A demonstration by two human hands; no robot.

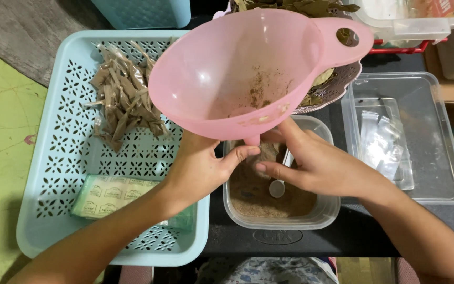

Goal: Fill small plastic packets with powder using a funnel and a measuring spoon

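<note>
A person's two bare hands meet under a large pink funnel (237, 73) held over a clear tub (282, 210) of brown powder on a dark table (353, 236); the left hand (198, 168) cups the funnel's underside near the spout, fingers curled around it; the right hand (316, 163) pinches at the spout with thumb and fingers narrow, though what it holds, if anything, cannot be told; a white scoop (278, 185) lies in the powder; at the table's left edge a pale blue basket (53, 158) carries filled brown packets (124, 100) and a stack of printed labels (111, 197); at the right edge sits a clear tray (437, 158) of empty plastic bags (382, 142).
</note>
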